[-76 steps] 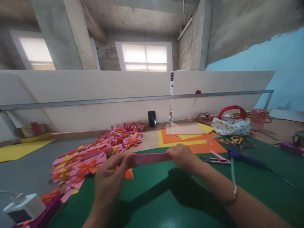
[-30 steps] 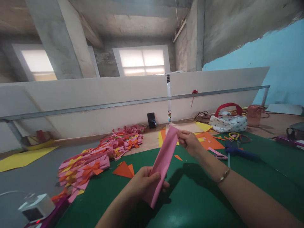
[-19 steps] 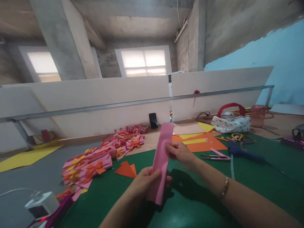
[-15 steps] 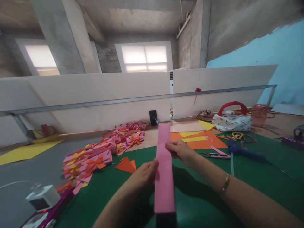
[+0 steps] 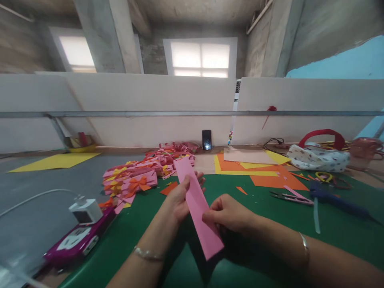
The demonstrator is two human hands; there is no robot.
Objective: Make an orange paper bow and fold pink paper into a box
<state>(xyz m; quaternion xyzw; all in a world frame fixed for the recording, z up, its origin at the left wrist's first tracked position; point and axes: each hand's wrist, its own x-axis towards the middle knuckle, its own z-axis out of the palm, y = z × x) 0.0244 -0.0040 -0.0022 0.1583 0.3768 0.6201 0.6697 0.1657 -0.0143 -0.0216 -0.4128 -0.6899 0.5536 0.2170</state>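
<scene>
Left hand (image 5: 180, 196): pinching upper half of pink paper strip (image 5: 196, 206). Right hand (image 5: 229, 212): gripping strip's lower half, nearer the wearer. Strip: held above green mat (image 5: 270, 212), long axis slanting away-left; paper bows (image 5: 141, 176) left of strip.

Matt pink paper strip (image 5: 196, 202), smooth green mat (image 5: 270, 208), glossy purple plastic device (image 5: 79, 240).

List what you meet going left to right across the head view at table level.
Purple device → pile of pink paper bows → left hand → pink paper strip → right hand → orange sheets → blue glue gun → patterned bag.
</scene>
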